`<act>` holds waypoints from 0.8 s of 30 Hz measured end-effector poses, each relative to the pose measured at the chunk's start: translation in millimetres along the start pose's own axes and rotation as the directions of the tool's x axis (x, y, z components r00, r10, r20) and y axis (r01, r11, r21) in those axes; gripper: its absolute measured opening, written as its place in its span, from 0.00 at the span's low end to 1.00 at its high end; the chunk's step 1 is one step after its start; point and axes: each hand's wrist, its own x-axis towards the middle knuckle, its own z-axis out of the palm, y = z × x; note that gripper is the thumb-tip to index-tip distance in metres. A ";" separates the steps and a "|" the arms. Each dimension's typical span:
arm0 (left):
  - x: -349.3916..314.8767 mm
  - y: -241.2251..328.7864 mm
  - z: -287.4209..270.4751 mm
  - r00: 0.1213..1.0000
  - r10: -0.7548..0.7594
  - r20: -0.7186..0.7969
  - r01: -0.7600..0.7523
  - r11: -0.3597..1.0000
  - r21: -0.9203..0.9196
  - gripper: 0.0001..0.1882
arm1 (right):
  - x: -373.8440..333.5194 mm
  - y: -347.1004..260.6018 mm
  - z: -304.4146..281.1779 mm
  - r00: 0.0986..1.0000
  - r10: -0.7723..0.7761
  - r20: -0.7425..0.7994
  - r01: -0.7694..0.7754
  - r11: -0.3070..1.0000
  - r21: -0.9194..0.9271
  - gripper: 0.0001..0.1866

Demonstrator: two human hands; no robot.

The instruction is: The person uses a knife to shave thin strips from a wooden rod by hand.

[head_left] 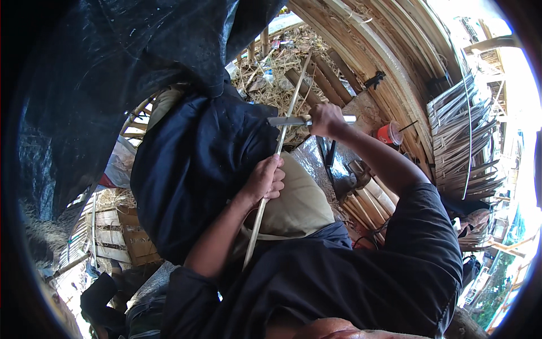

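Note:
A long, thin pale strip of wood or bamboo [258, 223] runs slantwise from near my body up across my lap. My left hand [267, 178] is closed around it about midway. In my right hand [327, 120] is a knife [291, 121], gripped by its handle, whose silvery end sticks out to the right of the fist. The blade lies across the strip above my left hand and seems to touch it. Dark blue cloth [186, 164] covers my leg on the left, and a light khaki area [299, 198] shows beside it.
Shavings and litter [268, 73] cover the ground ahead, near several brown slats [324, 85]. Long wooden strips [389, 62] curve along the upper right. A red cup [389, 134] stands by my right forearm, with thatch [466, 135] beyond. Black sheeting [124, 51] hangs at upper left.

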 end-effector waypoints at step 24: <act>-13.1 -6.2 2.8 0.999 -0.030 -0.015 0.030 0.999 0.013 0.16 | 99.4 121.4 -11.8 0.892 0.420 -0.166 -0.402 0.906 0.128 0.23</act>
